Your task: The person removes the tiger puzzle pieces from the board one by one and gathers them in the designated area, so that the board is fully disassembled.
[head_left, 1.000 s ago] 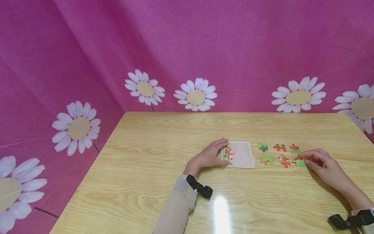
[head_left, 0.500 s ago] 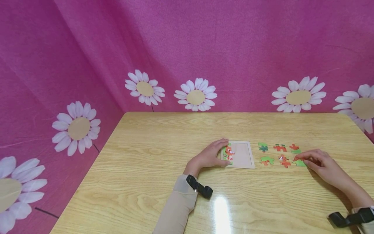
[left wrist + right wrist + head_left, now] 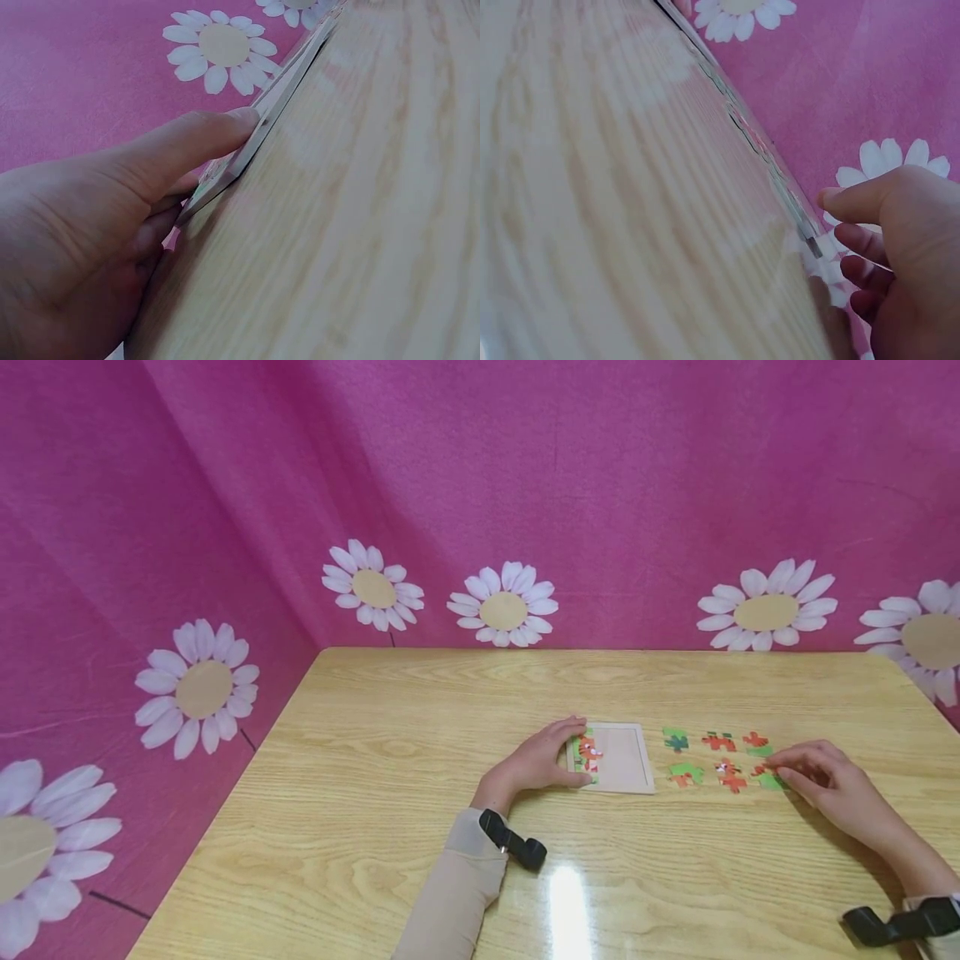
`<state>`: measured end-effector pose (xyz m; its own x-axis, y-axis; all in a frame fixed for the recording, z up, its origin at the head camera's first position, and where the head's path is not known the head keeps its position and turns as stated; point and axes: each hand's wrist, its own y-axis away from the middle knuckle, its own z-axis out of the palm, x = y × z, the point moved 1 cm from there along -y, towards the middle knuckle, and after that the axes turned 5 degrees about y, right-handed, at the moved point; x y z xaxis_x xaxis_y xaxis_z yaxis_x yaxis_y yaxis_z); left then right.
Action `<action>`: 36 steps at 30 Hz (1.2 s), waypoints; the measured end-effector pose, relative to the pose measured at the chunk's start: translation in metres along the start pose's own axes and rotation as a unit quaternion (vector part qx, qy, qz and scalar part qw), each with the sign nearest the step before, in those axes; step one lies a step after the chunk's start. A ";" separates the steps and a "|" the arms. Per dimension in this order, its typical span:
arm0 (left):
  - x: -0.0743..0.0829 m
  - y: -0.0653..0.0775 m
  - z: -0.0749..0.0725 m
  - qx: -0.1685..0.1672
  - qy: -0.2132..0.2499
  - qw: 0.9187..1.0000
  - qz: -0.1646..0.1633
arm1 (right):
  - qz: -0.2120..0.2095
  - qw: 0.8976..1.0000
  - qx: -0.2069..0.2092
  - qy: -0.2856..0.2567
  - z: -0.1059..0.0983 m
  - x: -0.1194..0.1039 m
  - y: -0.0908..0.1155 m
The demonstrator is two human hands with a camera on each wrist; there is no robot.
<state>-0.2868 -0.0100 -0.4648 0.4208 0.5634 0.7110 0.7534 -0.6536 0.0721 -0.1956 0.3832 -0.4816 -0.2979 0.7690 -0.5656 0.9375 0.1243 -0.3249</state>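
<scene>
A shallow wooden puzzle tray (image 3: 626, 760) lies on the table, with puzzle pieces (image 3: 587, 752) showing an orange animal fitted along its left side. My left hand (image 3: 531, 762) grips the tray by that side, thumb at the near edge and fingers at the far edge. In the left wrist view, the thumb of my left hand (image 3: 97, 202) presses on the tray's rim (image 3: 247, 146). My right hand (image 3: 840, 789) is over the lower right loose piece (image 3: 768, 778), partly covering it. Its fingers are loosely bent in the right wrist view; whether they touch the piece is unclear.
Several loose pieces lie in two rows right of the tray, among them a green piece (image 3: 676, 739), a red striped piece (image 3: 719, 741) and an orange piece with a face (image 3: 731, 774). A pink daisy curtain (image 3: 622, 502) hangs behind the wooden table (image 3: 360, 793).
My right fingertips have shifted slightly at the lower right piece, uncovering more of its left part. My left hand and the tray stay where they were.
</scene>
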 end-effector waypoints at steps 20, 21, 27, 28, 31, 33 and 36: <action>-0.001 -0.002 0.001 0.052 0.007 0.999 -0.012 | -0.068 0.997 0.030 -0.020 0.020 -0.040 -0.016; -0.001 -0.002 0.001 0.051 0.002 0.999 -0.013 | -0.074 0.997 0.030 -0.023 0.021 -0.042 -0.017; 0.001 -0.001 0.002 0.045 -0.006 0.999 -0.023 | -0.093 0.995 0.024 -0.034 0.032 -0.054 -0.026; 0.002 0.000 0.002 0.046 -0.003 0.999 -0.025 | -0.096 0.994 0.023 -0.035 0.034 -0.055 -0.028; 0.003 0.001 0.003 0.045 -0.005 0.999 -0.029 | -0.108 0.993 0.020 -0.040 0.040 -0.060 -0.032; 0.004 0.001 0.003 0.047 -0.009 0.998 -0.030 | -0.118 0.992 0.021 -0.045 0.043 -0.063 -0.034; 0.004 0.000 0.004 0.051 -0.012 0.998 -0.030 | -0.126 0.991 0.018 -0.047 0.046 -0.068 -0.038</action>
<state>-0.2833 -0.0064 -0.4648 0.3836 0.6134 0.6904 0.8248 -0.5638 0.0426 -0.2191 0.2973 -0.4661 -0.5381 0.6552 -0.5303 0.8251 0.2807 -0.4904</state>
